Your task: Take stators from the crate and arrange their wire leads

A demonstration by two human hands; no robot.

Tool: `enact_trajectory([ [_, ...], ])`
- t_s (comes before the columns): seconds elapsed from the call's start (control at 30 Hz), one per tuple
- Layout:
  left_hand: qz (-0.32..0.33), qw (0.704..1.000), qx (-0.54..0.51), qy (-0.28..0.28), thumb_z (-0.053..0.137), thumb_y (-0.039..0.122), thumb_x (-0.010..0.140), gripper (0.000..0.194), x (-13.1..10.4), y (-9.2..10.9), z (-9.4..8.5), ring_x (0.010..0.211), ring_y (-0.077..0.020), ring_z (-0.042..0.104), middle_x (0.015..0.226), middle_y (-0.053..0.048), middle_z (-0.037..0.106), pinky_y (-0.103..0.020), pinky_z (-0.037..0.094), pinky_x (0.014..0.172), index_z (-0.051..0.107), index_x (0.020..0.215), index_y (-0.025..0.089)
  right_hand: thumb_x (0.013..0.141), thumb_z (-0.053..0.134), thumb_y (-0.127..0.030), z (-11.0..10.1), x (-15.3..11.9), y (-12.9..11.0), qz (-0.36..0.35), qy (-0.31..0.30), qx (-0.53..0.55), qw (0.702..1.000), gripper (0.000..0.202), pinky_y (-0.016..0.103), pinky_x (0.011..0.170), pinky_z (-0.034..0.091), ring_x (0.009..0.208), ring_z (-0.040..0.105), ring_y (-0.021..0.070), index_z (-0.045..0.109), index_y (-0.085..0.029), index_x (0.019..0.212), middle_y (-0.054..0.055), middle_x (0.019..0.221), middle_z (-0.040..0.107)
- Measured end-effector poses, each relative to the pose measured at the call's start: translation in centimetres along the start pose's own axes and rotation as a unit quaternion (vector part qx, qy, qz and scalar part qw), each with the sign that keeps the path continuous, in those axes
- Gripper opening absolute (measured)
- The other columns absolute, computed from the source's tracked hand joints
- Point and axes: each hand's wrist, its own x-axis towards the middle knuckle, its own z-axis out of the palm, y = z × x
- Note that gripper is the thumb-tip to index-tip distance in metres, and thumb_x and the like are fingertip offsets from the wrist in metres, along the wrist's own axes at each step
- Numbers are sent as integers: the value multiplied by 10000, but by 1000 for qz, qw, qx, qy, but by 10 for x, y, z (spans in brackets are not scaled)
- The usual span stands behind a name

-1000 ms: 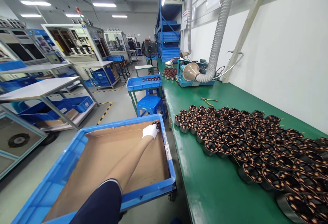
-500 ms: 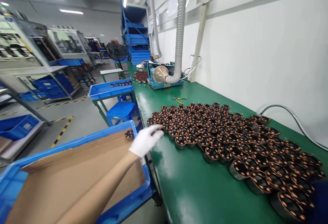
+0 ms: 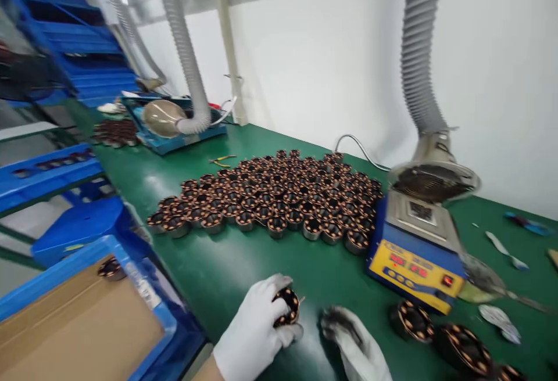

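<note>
My left hand (image 3: 259,326), in a white glove, is closed around a stator (image 3: 288,306), a dark ring with copper-coloured dots, just over the green bench. To its right is my right hand (image 3: 355,343), gloved too, its fingertips dark and blurred; whether it holds anything does not show. Beyond both hands lies a wide group of similar stators (image 3: 278,227), packed close together. At the lower right stands another stator (image 3: 412,320) with a few more beside it.
A blue and yellow heated unit (image 3: 414,270) with a red display stands at right under a ducted hood (image 3: 433,180). On the left, a cardboard-lined blue tray (image 3: 168,326) holds one stator (image 3: 111,269). Yellow-handled pliers (image 3: 222,161) and a spoon-like tool (image 3: 505,250) lie on the bench.
The view has swung right. My left hand has gone from the near-left edge of the stator group to the bench's front, now gripping a stator. My right hand has come into view.
</note>
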Motion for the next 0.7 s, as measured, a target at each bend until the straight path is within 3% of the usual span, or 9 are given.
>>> enact_trajectory([
  [0.07,34,989,-123,-75,737,265,627,183,1,24,12,1302,-304,331,1338,-64,491,-454,317,1066,666,795,244,494,844,-448,1,-5,-9,-3,-63,28,998,557,447,918,418,1004,586,296,656,-217,965,110,1052,657],
  [0.13,41,964,-236,-118,739,256,603,183,7,43,24,1277,-291,378,1343,-62,487,-418,357,1045,656,766,236,542,815,-469,1,-16,-17,23,-142,58,988,554,445,922,408,1037,566,295,652,-196,996,108,1025,660],
  [0.17,33,956,-270,-112,730,245,599,204,10,50,30,1240,-280,430,1328,-72,500,-400,388,1022,650,787,232,586,787,-481,0,-24,-19,38,-150,89,984,517,441,919,407,1036,566,285,652,-193,994,99,994,666],
  [0.23,31,957,-275,-84,721,241,587,372,11,60,45,1179,-276,494,1293,-102,529,-405,419,990,627,947,231,659,747,-460,-2,-36,-19,68,-118,168,976,409,416,913,410,1009,578,252,656,-203,964,70,943,675],
  [0.33,80,971,-214,-68,730,230,548,745,7,65,60,1216,-301,452,1301,-119,523,-461,380,1020,469,1245,248,687,744,-381,-7,-44,-14,77,-60,253,963,321,378,874,433,941,599,219,659,-214,948,48,923,676],
  [0.37,86,971,-212,-73,723,233,557,755,6,66,62,1221,-298,446,1306,-105,523,-460,375,1025,457,1262,266,685,745,-365,-8,-44,-13,68,-60,266,960,326,369,847,446,917,604,218,656,-211,958,51,927,674],
  [0.5,-16,944,-314,-98,555,329,736,254,18,70,53,1193,-253,482,1196,-31,620,-427,352,1047,674,958,296,676,750,-305,-7,-38,-10,64,-109,289,949,367,289,674,481,765,622,177,627,-194,1003,50,900,673],
  [0.6,-95,905,-410,-62,500,365,753,227,31,72,41,1135,-266,530,1012,-43,703,-424,365,1034,689,715,246,669,737,-312,-8,-35,-9,70,-144,299,941,392,246,552,460,689,634,177,615,-155,1006,73,860,681],
  [0.7,-145,868,-474,-39,468,435,786,295,31,66,35,967,-251,623,952,-54,709,-400,467,922,671,820,223,699,684,-414,-13,-34,-5,93,-171,324,926,444,280,596,472,753,652,220,611,-134,1037,105,898,688],
])
